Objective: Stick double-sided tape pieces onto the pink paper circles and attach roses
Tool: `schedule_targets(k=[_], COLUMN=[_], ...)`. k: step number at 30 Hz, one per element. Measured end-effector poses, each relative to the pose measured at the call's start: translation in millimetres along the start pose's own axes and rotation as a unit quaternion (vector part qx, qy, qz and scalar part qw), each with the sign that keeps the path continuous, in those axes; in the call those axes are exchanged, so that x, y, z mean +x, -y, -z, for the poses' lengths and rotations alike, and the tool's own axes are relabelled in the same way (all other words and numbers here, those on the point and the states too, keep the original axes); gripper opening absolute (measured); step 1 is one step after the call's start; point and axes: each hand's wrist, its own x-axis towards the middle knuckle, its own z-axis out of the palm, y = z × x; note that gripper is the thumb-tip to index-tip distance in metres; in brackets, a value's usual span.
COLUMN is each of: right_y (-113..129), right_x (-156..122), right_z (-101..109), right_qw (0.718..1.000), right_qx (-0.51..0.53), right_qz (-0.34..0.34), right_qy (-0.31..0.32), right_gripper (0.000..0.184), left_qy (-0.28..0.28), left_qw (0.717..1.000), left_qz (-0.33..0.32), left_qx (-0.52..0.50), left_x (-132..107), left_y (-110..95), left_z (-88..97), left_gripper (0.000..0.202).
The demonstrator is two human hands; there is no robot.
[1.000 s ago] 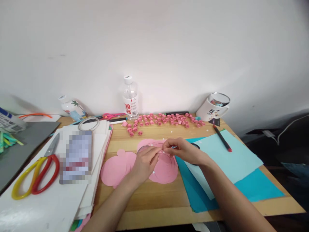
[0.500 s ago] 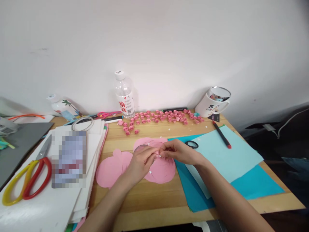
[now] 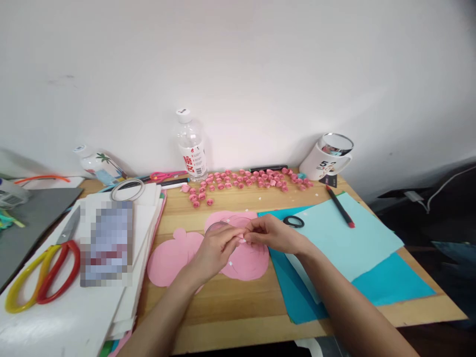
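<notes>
My left hand (image 3: 218,252) and my right hand (image 3: 274,234) meet over the pink paper shapes, fingertips nearly touching. Pinched between them is a small pink paper strip (image 3: 241,237), mostly hidden by the fingers. Beneath the hands lies a rounded pink paper cutout (image 3: 247,267) with tiny white scraps on it. Another pink cutout (image 3: 167,263) is left of my left wrist. Beyond the hands, many small pink paper rolls (image 3: 222,186) are spread along the back of the table. A black ring-shaped handle (image 3: 293,221) rests just right of my right hand.
Light blue sheets (image 3: 345,238) over darker blue paper (image 3: 397,282) lie right, with a marker (image 3: 340,207) on top. A mug (image 3: 324,158) and a plastic bottle (image 3: 194,153) stand by the wall. Red-and-yellow scissors (image 3: 57,272) rest on white paper (image 3: 55,334) at left.
Both hands stay in nearly the same place, with a slight shift of the fingers around the pink strip. The whole view has moved a little.
</notes>
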Motion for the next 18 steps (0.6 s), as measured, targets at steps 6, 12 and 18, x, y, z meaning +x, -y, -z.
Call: schedule_targets(k=[6,12,18], right_y=[-1,-3,1], right_x=[1,4,6], right_z=[-6,-13,-13], right_qw=[0.999,0.991,0.982], right_qx=[0.001,0.095,0.164], right_qz=[-0.014,0.014,0.031], right_qy=[-0.048,-0.094,-0.084], right_gripper=[0.012,0.019,0.022], left_qy=[-0.001,-0.017,-0.073], left_qw=[1.0,1.0,0.997], left_qz=[0.006,0.02,0.023], left_qx=[-0.008,0.007,0.019], left_x=[-1,-1,-2], left_y=[2,2,-1], left_z=[-1.2,-1.5,-2.9], left_gripper=[0.019,0.019,0.018])
